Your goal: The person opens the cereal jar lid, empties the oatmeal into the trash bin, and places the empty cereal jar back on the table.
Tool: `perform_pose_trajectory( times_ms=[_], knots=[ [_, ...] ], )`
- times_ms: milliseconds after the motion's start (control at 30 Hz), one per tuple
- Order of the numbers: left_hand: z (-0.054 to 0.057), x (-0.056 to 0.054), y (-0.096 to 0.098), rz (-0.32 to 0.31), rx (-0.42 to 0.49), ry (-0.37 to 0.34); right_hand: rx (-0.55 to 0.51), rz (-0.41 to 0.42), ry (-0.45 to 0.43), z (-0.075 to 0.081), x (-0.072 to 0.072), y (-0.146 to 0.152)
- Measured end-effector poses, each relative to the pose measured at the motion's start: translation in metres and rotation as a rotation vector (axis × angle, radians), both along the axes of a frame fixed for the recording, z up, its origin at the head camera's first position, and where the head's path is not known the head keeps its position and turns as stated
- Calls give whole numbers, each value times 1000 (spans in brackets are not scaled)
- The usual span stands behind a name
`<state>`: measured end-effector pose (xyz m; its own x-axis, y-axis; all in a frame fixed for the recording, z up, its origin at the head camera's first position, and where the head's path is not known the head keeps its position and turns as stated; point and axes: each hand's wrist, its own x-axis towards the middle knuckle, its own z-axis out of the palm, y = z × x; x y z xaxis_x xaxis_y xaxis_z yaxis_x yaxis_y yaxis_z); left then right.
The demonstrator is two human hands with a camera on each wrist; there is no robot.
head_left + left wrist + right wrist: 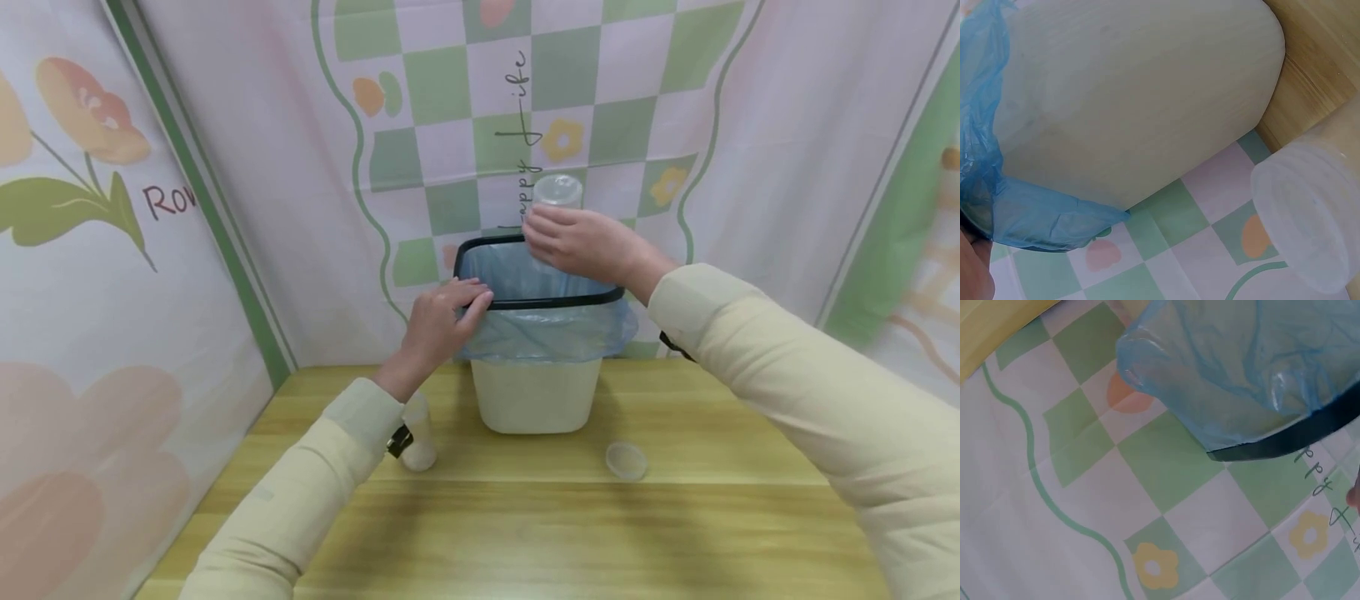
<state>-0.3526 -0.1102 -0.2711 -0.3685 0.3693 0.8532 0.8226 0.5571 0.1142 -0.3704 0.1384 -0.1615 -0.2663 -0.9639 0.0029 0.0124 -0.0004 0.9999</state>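
A cream trash bin stands against the back curtain, lined with a blue bag folded over its black rim. My left hand grips the rim at its left front corner. Over the bin's right side, my right hand holds a clear plastic jar tipped upside down, base upward. The jar's mouth is hidden behind the fingers. In the right wrist view only a fingertip shows at the edge, beside the black rim.
A second jar with a translucent lid stands left of the bin, partly behind my left forearm. A round clear lid lies on the wooden table at front right. Printed curtains close off the back and sides.
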Motion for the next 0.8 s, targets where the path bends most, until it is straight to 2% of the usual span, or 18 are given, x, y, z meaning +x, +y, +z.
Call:
perform_pose_trajectory(
  times_ms=[100, 267, 333, 500, 667, 800],
  knots=[
    [1, -1, 1, -5, 0, 5, -68, -19, 26, 3, 1, 2],
    [1, 0, 2, -8, 0, 4, 38, 27, -19, 0, -1, 3],
    [0, 0, 2, -6, -2, 1, 50, 34, -41, -2, -2, 4],
    [0, 0, 2, -5, 0, -10, -44, 29, -3, -2, -2, 6],
    [1, 2, 2, 1, 1, -12, -1, 36, -21, -2, -1, 6],
    [1, 2, 1, 5, 3, -13, -91, 35, -21, -2, -1, 6]
  ],
)
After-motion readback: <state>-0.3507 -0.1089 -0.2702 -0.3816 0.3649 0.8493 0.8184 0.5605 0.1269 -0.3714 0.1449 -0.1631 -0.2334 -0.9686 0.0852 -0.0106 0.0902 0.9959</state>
